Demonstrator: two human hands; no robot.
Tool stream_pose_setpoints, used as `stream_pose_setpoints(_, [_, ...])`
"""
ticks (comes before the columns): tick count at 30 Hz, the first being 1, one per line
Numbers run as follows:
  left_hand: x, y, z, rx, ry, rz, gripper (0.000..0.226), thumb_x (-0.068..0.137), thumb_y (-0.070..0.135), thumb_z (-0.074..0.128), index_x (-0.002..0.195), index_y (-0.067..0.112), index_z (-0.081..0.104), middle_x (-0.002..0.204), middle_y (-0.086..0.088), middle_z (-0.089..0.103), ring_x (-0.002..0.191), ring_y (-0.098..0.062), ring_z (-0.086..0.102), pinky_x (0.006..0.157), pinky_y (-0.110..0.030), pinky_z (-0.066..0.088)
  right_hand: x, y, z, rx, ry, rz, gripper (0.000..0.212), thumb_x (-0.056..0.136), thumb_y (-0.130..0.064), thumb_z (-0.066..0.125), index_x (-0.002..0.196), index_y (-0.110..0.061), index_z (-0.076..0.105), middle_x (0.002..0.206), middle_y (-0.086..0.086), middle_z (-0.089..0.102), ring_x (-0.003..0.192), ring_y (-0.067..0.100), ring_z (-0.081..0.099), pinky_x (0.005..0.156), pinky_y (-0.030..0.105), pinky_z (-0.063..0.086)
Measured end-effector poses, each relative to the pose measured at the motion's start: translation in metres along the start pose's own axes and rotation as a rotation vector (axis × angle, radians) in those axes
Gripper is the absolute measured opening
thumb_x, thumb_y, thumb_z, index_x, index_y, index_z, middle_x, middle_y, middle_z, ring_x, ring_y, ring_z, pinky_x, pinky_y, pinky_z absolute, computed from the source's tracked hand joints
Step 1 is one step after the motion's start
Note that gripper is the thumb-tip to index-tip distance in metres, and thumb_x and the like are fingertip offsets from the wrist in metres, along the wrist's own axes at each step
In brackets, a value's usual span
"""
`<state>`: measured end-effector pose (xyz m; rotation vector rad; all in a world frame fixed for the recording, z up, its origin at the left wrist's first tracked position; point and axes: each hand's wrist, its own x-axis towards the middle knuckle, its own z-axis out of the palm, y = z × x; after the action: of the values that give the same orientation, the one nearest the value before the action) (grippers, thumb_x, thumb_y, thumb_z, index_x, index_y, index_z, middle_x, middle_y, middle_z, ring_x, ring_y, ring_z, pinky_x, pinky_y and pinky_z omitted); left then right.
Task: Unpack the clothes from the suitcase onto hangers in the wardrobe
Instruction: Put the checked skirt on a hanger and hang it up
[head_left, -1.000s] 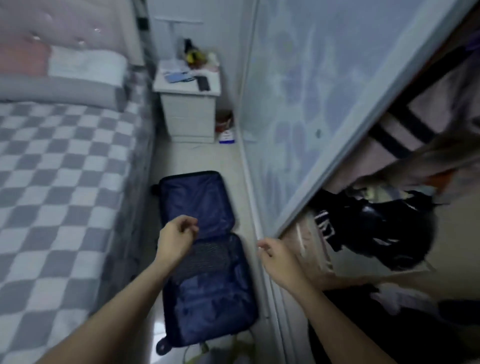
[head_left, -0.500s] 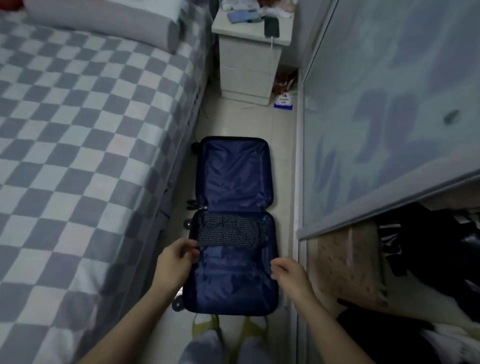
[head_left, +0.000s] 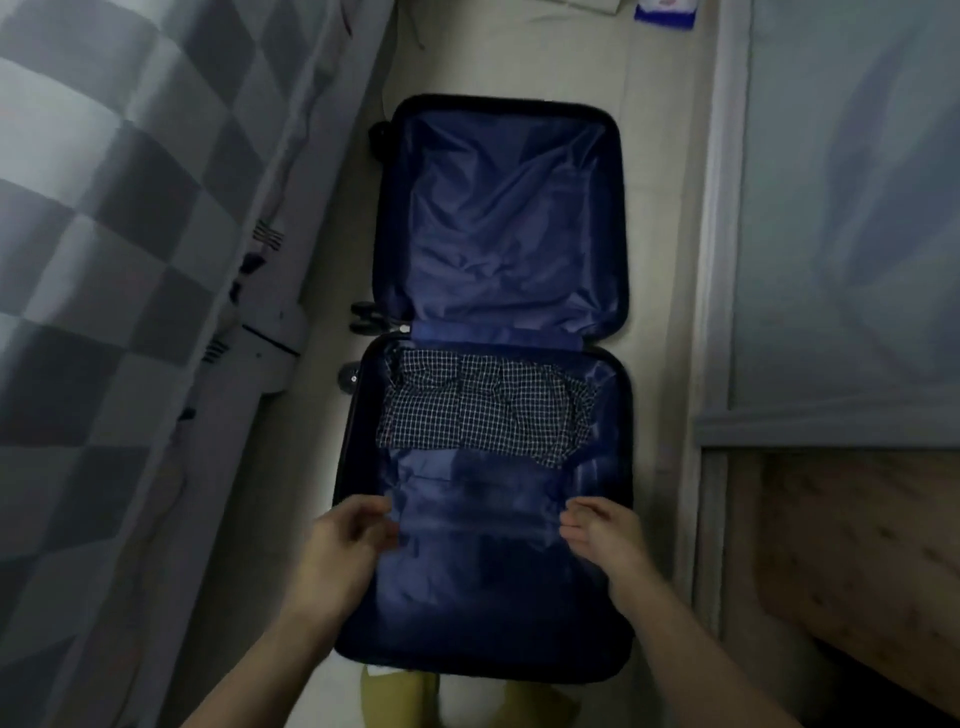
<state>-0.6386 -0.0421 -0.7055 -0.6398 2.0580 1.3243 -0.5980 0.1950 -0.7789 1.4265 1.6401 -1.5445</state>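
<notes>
The suitcase (head_left: 498, 364) lies wide open on the floor, with its long side running from 12 to 6 o'clock. The shirt (head_left: 483, 408) is in the near half, up by the hinge. It is dark with small white checks, and it looks crumpled and soft. It stretches across the case from 9 to 3 o'clock.

The left hand (head_left: 345, 545) is at the left rim of the near half. The right hand (head_left: 602, 530) is at the right rim. Both hands have loose, half-bent fingers and hold nothing. They are blurry, so I cannot tell if they touch the blue lining.

From each hand the shirt lies toward 12 o'clock, a short reach away. The two hands look about as near to it as each other. I think the next move is to reach forward and grab the shirt.

The wardrobe door (head_left: 852, 208) is at 3 o'clock. The bed (head_left: 130, 260) is at 9 o'clock.
</notes>
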Motion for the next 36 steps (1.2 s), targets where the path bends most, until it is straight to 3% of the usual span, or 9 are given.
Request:
stream_pose_setpoints(6, [0.074, -0.059, 0.026, -0.053, 0.003, -0.054, 0.025, 0.084, -0.009, 0.056, 0.079, 0.015, 0.062, 0.075, -0.007, 0.069, 0.068, -0.012, 0.062, 0.054, -0.007, 0.046, 0.115, 0.014, 0.045, 0.016, 0.018, -0.076, 0.044, 0.092, -0.010, 0.054, 0.134, -0.008, 0.042, 0.088, 0.000, 0.057, 0.089, 0.022, 0.059, 0.086, 0.036, 0.050])
stream_pose_setpoints(10, [0.093, -0.086, 0.029, -0.088, 0.005, -0.110, 0.024, 0.082, -0.010, 0.056, 0.075, 0.012, 0.062, 0.065, -0.002, 0.068, 0.062, -0.013, 0.063, 0.056, -0.013, 0.048, 0.171, 0.021, 0.057, 0.040, 0.012, -0.072, 0.088, 0.086, -0.020, 0.064, 0.148, -0.029, 0.003, 0.138, 0.008, 0.044, 0.117, 0.027, 0.052, 0.101, 0.048, 0.043])
stream_pose_setpoints(12, [0.097, -0.095, 0.030, -0.080, 0.010, -0.125, 0.023, 0.082, -0.011, 0.055, 0.076, 0.010, 0.062, 0.058, -0.001, 0.067, 0.054, -0.007, 0.063, 0.054, -0.014, 0.048, 0.184, 0.019, 0.063, 0.130, -0.020, -0.019, 0.106, 0.079, -0.024, 0.073, 0.147, -0.032, -0.007, 0.146, 0.004, 0.033, 0.123, 0.026, 0.047, 0.104, 0.048, 0.041])
stream_pose_setpoints(14, [0.101, -0.098, 0.032, -0.080, 0.013, -0.128, 0.026, 0.083, -0.014, 0.052, 0.076, 0.009, 0.061, 0.055, -0.001, 0.066, 0.049, -0.004, 0.062, 0.051, -0.012, 0.046, 0.186, 0.009, 0.068, 0.264, -0.029, 0.025, 0.096, 0.077, -0.023, 0.075, 0.148, -0.021, 0.010, 0.135, 0.003, 0.043, 0.109, 0.022, 0.053, 0.098, 0.041, 0.046])
stream_pose_setpoints(16, [0.099, -0.097, 0.037, -0.096, 0.018, -0.143, 0.027, 0.084, -0.015, 0.050, 0.076, 0.008, 0.061, 0.057, -0.003, 0.066, 0.048, -0.005, 0.061, 0.047, -0.009, 0.044, 0.173, -0.004, 0.071, 0.349, -0.072, 0.035, 0.069, 0.080, -0.016, 0.071, 0.139, -0.008, 0.036, 0.122, 0.007, 0.056, 0.095, 0.022, 0.060, 0.086, 0.035, 0.051])
stream_pose_setpoints(20, [0.081, -0.066, 0.045, -0.141, -0.026, -0.141, 0.021, 0.085, -0.009, 0.053, 0.080, 0.010, 0.062, 0.058, 0.000, 0.067, 0.060, -0.018, 0.062, 0.048, -0.012, 0.045, 0.107, -0.031, 0.068, 0.501, -0.204, -0.034, 0.038, 0.085, -0.003, 0.060, 0.122, 0.001, 0.053, 0.113, 0.017, 0.065, 0.097, 0.029, 0.064, 0.079, 0.038, 0.056])
stream_pose_setpoints(27, [0.002, 0.053, 0.019, -0.209, -0.102, -0.073, 0.019, 0.093, 0.007, 0.049, 0.080, 0.010, 0.062, 0.060, 0.000, 0.068, 0.062, -0.020, 0.060, 0.060, -0.027, 0.043, -0.067, -0.106, 0.019, 0.381, -0.262, -0.257, 0.019, 0.084, 0.005, 0.054, 0.096, -0.004, 0.067, 0.100, 0.019, 0.069, 0.095, 0.038, 0.063, 0.091, 0.052, 0.048])
stream_pose_setpoints(31, [-0.061, 0.134, -0.010, -0.307, -0.156, -0.086, 0.021, 0.095, 0.022, 0.048, 0.090, 0.005, 0.060, 0.071, -0.008, 0.064, 0.066, -0.022, 0.060, 0.055, -0.025, 0.047, -0.173, -0.150, -0.021, 0.325, -0.241, -0.366, 0.018, 0.085, 0.005, 0.054, 0.092, -0.004, 0.067, 0.090, 0.016, 0.071, 0.086, 0.036, 0.066, 0.080, 0.049, 0.051])
stream_pose_setpoints(36, [-0.156, 0.237, -0.047, -0.355, -0.261, -0.091, 0.038, 0.096, 0.045, 0.039, 0.101, 0.012, 0.057, 0.081, -0.011, 0.068, 0.079, -0.027, 0.065, 0.071, -0.034, 0.048, -0.320, -0.207, -0.073, 0.367, -0.233, -0.509, 0.014, 0.081, 0.006, 0.057, 0.076, -0.001, 0.068, 0.081, 0.018, 0.070, 0.074, 0.031, 0.067, 0.070, 0.044, 0.054])
